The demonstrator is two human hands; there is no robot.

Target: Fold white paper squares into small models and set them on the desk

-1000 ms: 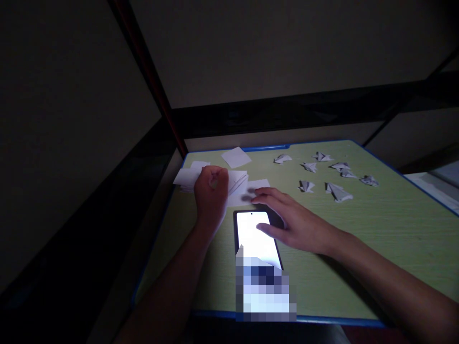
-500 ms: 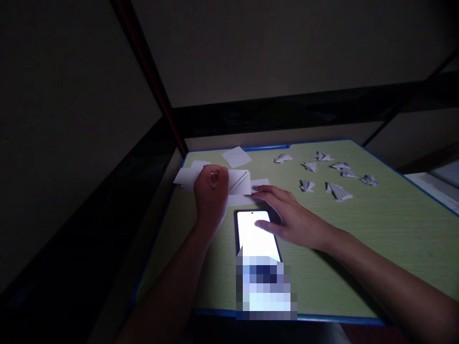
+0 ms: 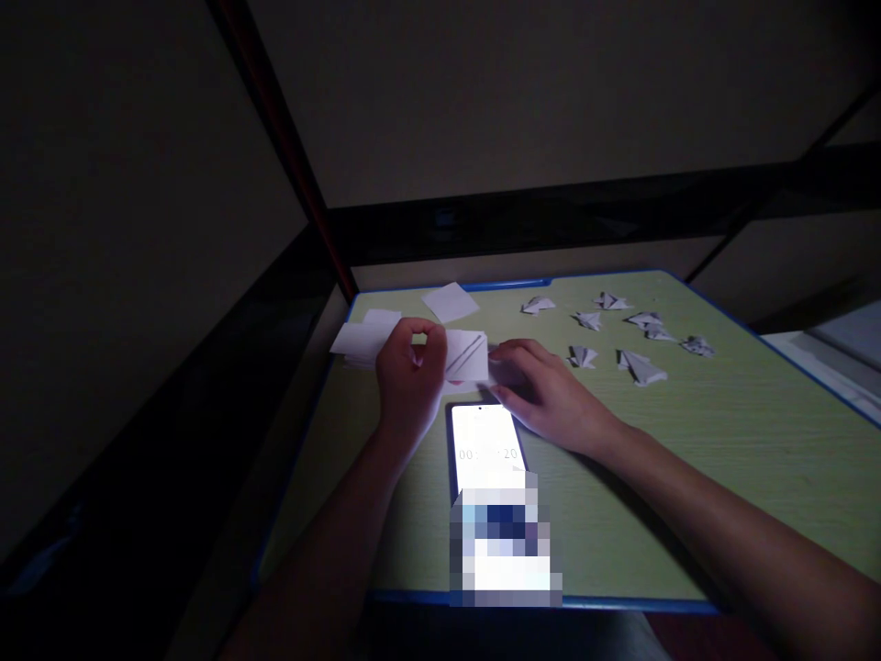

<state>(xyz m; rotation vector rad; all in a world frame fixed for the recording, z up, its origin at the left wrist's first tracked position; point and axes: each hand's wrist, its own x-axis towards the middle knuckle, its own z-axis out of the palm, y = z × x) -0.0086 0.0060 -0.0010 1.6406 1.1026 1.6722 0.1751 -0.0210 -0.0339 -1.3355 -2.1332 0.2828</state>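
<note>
My left hand is closed in a pinch on a white creased sheet of paper, lifted off a small pile of white sheets at the table's back left. My right hand lies just right of that sheet, fingers curled at its right edge and on another sheet under it. A lit phone lies flat on the green table, just in front of both hands; its lower part is blurred out.
Several small folded paper planes are scattered at the table's back right. One loose white square lies at the back edge. A dark metal frame with a red post rises behind the table's left corner. The room is dim.
My right hand has left the phone screen and moved up to the paper. My left hand has drawn the creased sheet out and raised it. The phone screen now shows digits.
</note>
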